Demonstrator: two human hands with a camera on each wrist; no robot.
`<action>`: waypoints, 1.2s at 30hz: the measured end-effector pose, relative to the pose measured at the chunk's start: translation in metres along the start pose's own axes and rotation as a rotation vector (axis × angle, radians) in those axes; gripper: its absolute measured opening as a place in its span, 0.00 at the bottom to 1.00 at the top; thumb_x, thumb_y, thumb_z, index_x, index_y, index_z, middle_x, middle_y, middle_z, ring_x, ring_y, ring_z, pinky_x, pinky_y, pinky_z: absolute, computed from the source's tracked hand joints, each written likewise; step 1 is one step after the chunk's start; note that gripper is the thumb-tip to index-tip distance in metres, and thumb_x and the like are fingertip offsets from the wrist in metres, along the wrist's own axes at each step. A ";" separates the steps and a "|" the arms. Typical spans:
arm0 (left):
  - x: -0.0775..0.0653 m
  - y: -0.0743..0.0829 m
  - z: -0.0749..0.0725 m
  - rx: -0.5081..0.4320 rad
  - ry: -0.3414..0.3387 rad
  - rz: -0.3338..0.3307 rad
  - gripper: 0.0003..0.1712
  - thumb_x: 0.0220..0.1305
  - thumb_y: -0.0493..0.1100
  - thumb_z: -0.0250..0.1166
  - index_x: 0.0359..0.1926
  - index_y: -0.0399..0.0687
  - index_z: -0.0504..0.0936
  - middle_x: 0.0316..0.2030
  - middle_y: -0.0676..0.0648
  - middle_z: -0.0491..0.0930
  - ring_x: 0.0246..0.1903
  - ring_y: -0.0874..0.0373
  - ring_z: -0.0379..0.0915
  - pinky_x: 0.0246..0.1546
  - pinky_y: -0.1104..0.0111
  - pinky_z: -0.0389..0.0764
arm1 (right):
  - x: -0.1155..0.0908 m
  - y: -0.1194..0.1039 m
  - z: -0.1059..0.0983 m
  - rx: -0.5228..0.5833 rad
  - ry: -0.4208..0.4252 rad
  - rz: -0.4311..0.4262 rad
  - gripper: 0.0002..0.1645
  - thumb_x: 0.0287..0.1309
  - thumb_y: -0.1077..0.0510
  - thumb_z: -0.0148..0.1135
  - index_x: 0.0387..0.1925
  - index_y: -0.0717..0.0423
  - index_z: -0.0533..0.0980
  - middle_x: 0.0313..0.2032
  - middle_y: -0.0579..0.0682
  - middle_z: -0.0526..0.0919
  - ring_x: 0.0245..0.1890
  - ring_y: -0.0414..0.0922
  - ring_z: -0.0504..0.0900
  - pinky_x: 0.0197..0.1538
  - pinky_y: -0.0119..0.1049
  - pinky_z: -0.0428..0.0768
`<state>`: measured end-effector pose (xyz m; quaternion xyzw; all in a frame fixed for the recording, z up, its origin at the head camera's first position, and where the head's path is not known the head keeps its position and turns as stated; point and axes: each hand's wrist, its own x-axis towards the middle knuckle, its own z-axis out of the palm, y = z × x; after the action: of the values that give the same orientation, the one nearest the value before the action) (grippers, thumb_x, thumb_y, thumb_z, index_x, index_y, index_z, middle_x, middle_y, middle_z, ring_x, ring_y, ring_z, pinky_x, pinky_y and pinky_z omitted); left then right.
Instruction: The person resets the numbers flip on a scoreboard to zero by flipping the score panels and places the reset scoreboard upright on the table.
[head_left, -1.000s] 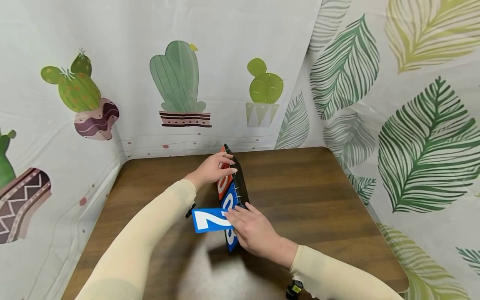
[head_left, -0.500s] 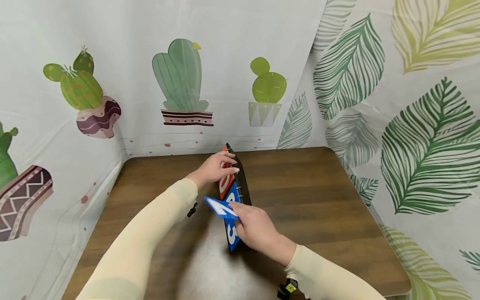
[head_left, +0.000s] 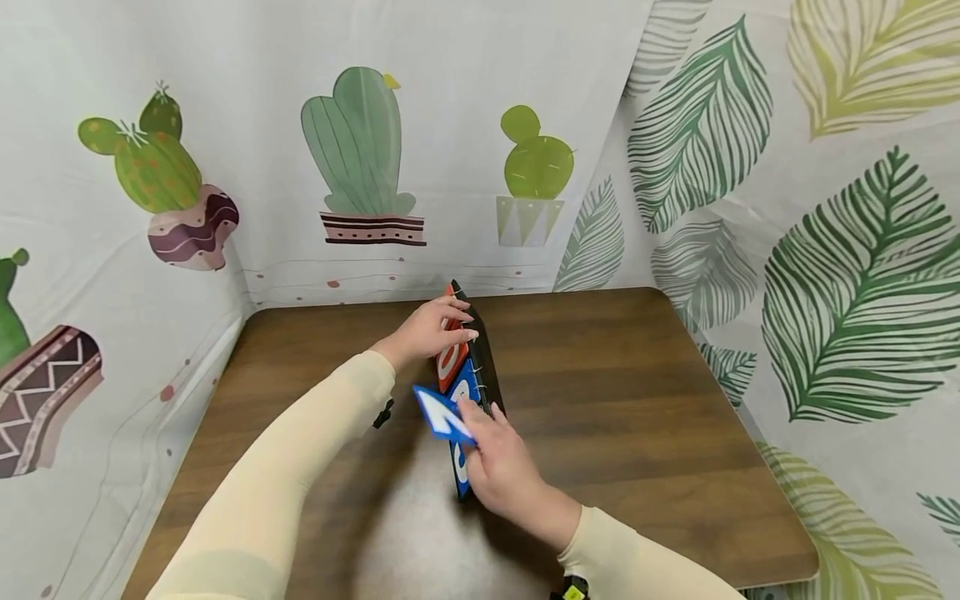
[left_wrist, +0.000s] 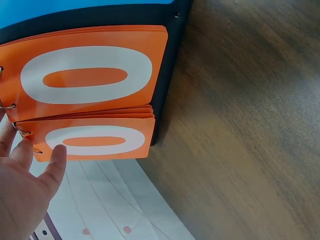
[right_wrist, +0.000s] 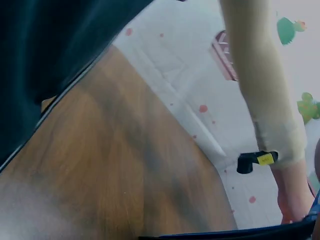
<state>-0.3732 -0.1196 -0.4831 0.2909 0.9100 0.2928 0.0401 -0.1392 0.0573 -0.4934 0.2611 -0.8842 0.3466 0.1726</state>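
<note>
A black tabletop flip scoreboard (head_left: pixel 486 362) stands end-on on the table, its red and blue number cards hung on metal rings. My left hand (head_left: pixel 426 332) grips the far top edge, and in the left wrist view its thumb lies over the smaller orange 0 card (left_wrist: pixel 100 141). Beside that is a larger orange 0 card (left_wrist: pixel 85 75). At the near end my right hand (head_left: pixel 508 471) pinches a lifted blue number card (head_left: pixel 441 414) with a white figure, tilted out to the left. Behind it, another blue card (head_left: pixel 460 475) is partly covered.
The brown wooden table (head_left: pixel 600 392) extends to both sides of the scoreboard. Printed cloth with cacti and leaves (head_left: pixel 360 142) hangs at the back and sides. A small black device (right_wrist: pixel 257 161) is strapped on the left wrist.
My right hand has closed on the blue card, which has turned from lying flat toward me to a steeper tilt. My left hand keeps its place on the scoreboard.
</note>
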 end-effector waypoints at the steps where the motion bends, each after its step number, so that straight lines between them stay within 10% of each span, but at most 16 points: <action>1: 0.000 0.000 0.000 -0.002 -0.002 0.000 0.31 0.68 0.63 0.66 0.60 0.45 0.85 0.71 0.48 0.73 0.76 0.44 0.61 0.75 0.45 0.65 | 0.000 -0.002 0.000 -0.068 -0.054 -0.012 0.31 0.65 0.64 0.57 0.70 0.64 0.72 0.68 0.59 0.77 0.69 0.52 0.78 0.73 0.60 0.70; 8: 0.001 -0.003 0.000 -0.013 0.000 -0.019 0.32 0.66 0.65 0.66 0.59 0.49 0.86 0.71 0.49 0.73 0.75 0.44 0.63 0.74 0.44 0.66 | 0.001 -0.009 0.009 -0.603 -0.357 -0.147 0.32 0.72 0.47 0.53 0.72 0.53 0.71 0.71 0.53 0.75 0.74 0.50 0.72 0.77 0.54 0.66; 15: 0.002 -0.002 0.000 -0.028 -0.017 -0.029 0.32 0.66 0.66 0.66 0.60 0.49 0.85 0.72 0.49 0.72 0.75 0.43 0.62 0.74 0.44 0.66 | 0.003 -0.010 0.018 -0.866 -0.470 -0.237 0.23 0.73 0.44 0.56 0.61 0.48 0.82 0.64 0.51 0.82 0.70 0.50 0.77 0.75 0.54 0.69; 24: 0.002 -0.002 0.001 -0.039 -0.011 -0.042 0.31 0.66 0.64 0.67 0.59 0.49 0.86 0.71 0.50 0.72 0.76 0.44 0.61 0.74 0.44 0.67 | 0.004 -0.012 0.017 -0.979 -0.664 -0.278 0.14 0.67 0.40 0.65 0.48 0.34 0.88 0.58 0.45 0.87 0.71 0.51 0.76 0.77 0.59 0.63; 36: 0.001 -0.002 0.001 -0.057 -0.016 -0.047 0.31 0.66 0.63 0.68 0.59 0.47 0.86 0.71 0.50 0.72 0.75 0.44 0.61 0.74 0.45 0.67 | 0.008 -0.012 0.013 -0.964 -0.660 -0.285 0.12 0.66 0.39 0.66 0.47 0.31 0.88 0.57 0.43 0.87 0.70 0.49 0.75 0.76 0.58 0.64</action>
<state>-0.3744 -0.1196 -0.4847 0.2704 0.9076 0.3152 0.0623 -0.1404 0.0380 -0.4920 0.3632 -0.9050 -0.2192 0.0327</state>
